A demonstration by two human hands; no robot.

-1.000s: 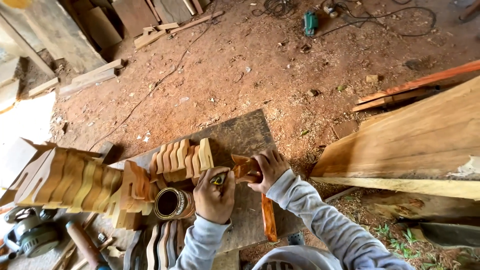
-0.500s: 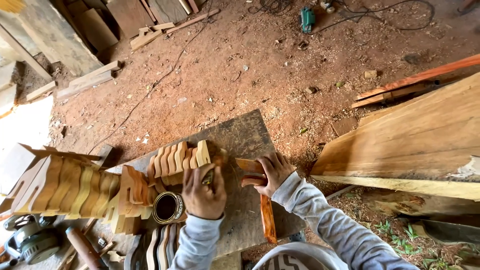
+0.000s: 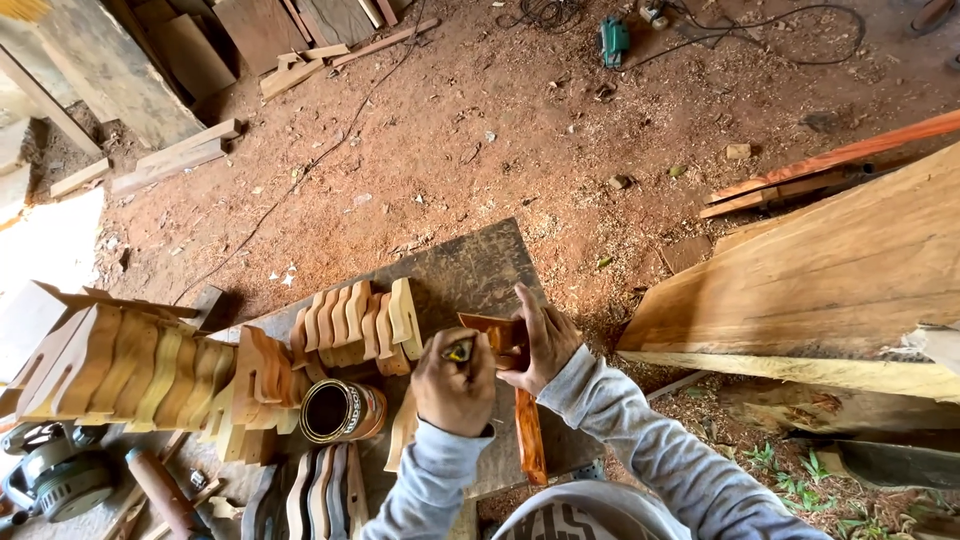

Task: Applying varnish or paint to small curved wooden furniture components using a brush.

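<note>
My right hand grips a small reddish-brown wooden piece over a dark work board. Right beside that piece, my left hand is closed around a small dark and yellow tool, maybe a brush, whose tip touches the wood. An orange-stained wooden strip lies on the board below my hands. Left of my left hand an open tin can lies tipped on its side. A row of curved pale wooden pieces stands upright just beyond the can.
A big stack of curved wooden pieces fills the left. A power tool sits at the bottom left. A thick plank lies at the right. On the sawdust floor are offcuts, a cable and a green tool.
My left hand has shifted slightly right, closer to the reddish piece. My right hand keeps its hold on the piece in about the same spot.
</note>
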